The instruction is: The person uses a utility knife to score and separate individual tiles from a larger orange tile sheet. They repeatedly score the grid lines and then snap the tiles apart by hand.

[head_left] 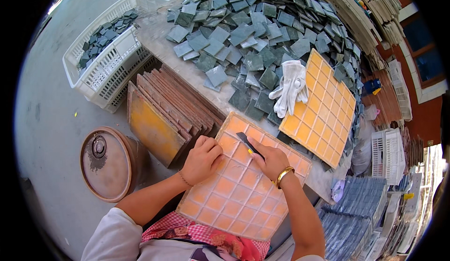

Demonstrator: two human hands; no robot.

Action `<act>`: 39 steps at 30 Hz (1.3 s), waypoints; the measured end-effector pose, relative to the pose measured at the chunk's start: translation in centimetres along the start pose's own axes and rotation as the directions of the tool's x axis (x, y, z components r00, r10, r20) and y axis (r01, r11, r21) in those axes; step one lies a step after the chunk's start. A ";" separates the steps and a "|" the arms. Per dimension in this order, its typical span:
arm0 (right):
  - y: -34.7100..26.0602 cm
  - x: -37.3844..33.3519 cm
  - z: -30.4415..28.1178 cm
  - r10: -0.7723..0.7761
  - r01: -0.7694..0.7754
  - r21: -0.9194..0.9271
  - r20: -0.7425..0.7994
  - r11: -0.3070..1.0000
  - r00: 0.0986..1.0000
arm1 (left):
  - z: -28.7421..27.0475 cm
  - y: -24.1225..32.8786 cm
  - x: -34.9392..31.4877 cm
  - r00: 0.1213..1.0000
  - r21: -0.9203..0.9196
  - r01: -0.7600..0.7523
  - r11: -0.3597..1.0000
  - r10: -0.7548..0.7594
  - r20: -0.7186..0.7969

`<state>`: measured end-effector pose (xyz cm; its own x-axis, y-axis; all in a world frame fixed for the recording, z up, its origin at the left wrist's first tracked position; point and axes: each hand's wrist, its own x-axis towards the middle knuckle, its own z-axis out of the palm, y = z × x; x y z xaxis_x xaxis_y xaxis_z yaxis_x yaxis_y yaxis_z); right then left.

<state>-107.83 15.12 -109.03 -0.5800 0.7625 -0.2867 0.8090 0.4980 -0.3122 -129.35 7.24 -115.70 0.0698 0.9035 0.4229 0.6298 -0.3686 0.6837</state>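
An orange-yellow grid tray [243,186] with pale raised lines and square cells lies tilted across my lap, its far edge by the stone-covered table. My right hand [272,160] grips a small scraper [244,140] with a dark flat end and a black-and-yellow handle, held over the upper part of the tray. A gold bangle [284,176] circles that wrist. My left hand [202,160] rests at the tray's left edge with its fingers curled closed. Whatever those fingers hold, if anything, is hidden.
Dark green stone tiles [258,22] are heaped across the table. White gloves [291,85] lie on a second grid tray [323,111]. To the left are upright grid boards [154,123], a round brown drum [105,172] and a white crate [105,66]. Tile stacks [351,205] stand at right.
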 end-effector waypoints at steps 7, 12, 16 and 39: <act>-2.7 -0.5 1.5 0.160 -0.161 -0.015 -0.083 0.987 0.984 | -0.1 -0.4 -0.5 1.000 -0.016 -0.006 1.000 0.006 -0.024; -4.0 -2.8 2.9 0.126 -0.088 0.171 -0.226 0.981 0.966 | -0.7 0.1 -1.0 1.000 -0.050 0.010 0.999 -0.010 0.003; -6.7 -0.5 2.7 0.293 -0.271 0.137 -0.171 0.953 0.941 | -1.4 -0.3 -2.2 0.981 -0.195 0.169 0.966 -0.184 -0.059; -12.9 0.4 7.3 0.501 -0.439 0.270 -0.235 0.857 0.833 | -0.5 -2.1 -3.8 0.969 -0.336 0.180 0.924 -0.225 -0.100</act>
<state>-119.16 6.01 -111.72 -0.0556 0.9817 -0.1821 0.9221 -0.0195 -0.3864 -131.31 4.47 -118.42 -0.1513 0.9369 0.3150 0.3347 -0.2513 0.9082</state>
